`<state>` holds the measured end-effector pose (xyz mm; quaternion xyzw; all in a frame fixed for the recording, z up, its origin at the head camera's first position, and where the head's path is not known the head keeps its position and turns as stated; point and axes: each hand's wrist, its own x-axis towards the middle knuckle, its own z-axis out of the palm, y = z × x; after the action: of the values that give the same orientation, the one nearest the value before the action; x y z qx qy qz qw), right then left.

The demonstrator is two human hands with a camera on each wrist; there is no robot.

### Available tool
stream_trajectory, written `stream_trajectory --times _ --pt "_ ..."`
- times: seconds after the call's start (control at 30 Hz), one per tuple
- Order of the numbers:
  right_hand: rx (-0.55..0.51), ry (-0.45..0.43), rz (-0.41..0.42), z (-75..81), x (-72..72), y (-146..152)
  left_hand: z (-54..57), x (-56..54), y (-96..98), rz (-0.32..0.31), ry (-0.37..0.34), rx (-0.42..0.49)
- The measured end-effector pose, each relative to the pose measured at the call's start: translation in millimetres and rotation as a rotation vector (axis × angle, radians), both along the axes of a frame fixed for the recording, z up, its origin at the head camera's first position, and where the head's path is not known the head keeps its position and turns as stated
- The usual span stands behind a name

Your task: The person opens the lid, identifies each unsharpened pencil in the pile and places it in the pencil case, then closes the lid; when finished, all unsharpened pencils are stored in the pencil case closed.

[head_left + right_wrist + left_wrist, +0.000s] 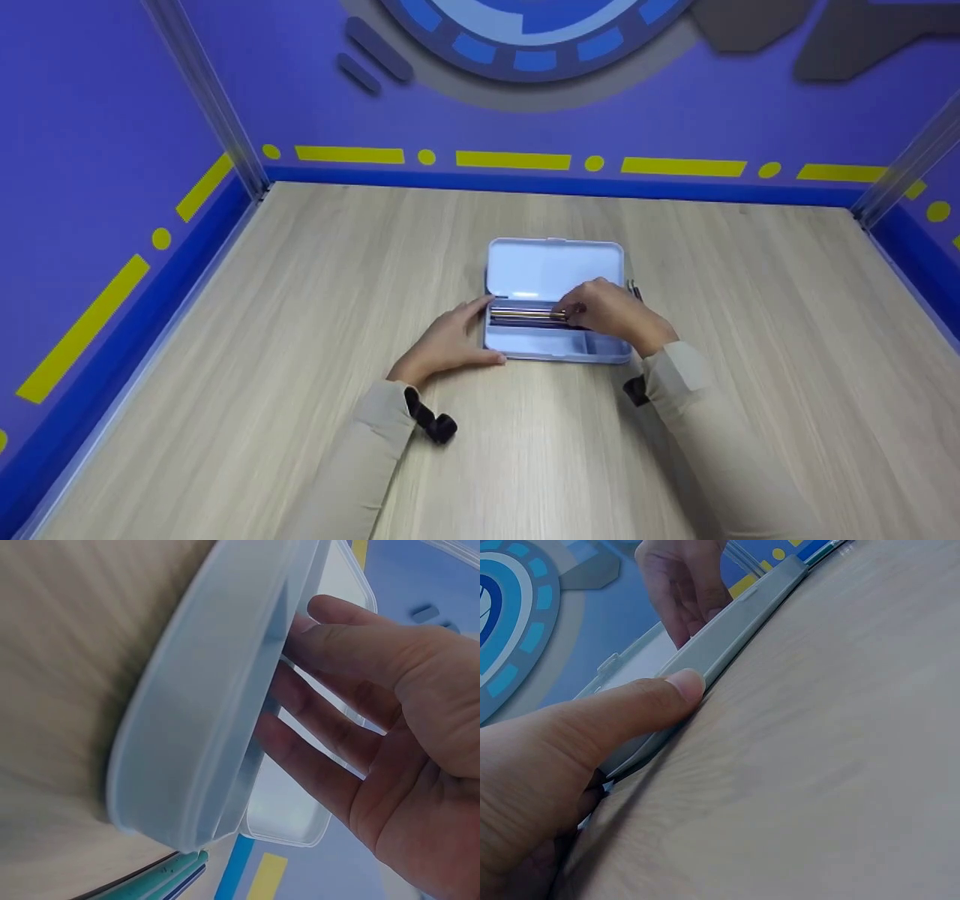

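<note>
A white pencil case (555,270) lies on the table with its lid folded back. Several slim pens or pencils (525,315) lie lengthwise in its rear compartment. My left hand (450,337) holds the case's left end, thumb along the front wall and forefinger at the back near the hinge. In the left wrist view the thumb (652,697) presses the case's side. My right hand (611,311) reaches from above into the rear compartment, fingers over the pens' right ends. The right wrist view shows its fingers (322,757) bent, their tips hidden behind the wall; I cannot tell whether they pinch a pen.
Green pens (165,877) lie on the table just beyond the case's right end. A divider (585,343) splits the case's front compartment. Blue panels (525,127) with yellow marks enclose the back and sides of the wooden table (337,247).
</note>
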<state>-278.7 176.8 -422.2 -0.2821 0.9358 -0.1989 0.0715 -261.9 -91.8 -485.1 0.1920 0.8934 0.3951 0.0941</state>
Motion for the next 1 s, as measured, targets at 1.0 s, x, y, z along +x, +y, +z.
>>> stream_trajectory --times 1.0 --pt "-0.125 0.051 -0.201 25.1 -20.2 43 1.2 1.1 -0.3 -0.002 0.005 0.002"
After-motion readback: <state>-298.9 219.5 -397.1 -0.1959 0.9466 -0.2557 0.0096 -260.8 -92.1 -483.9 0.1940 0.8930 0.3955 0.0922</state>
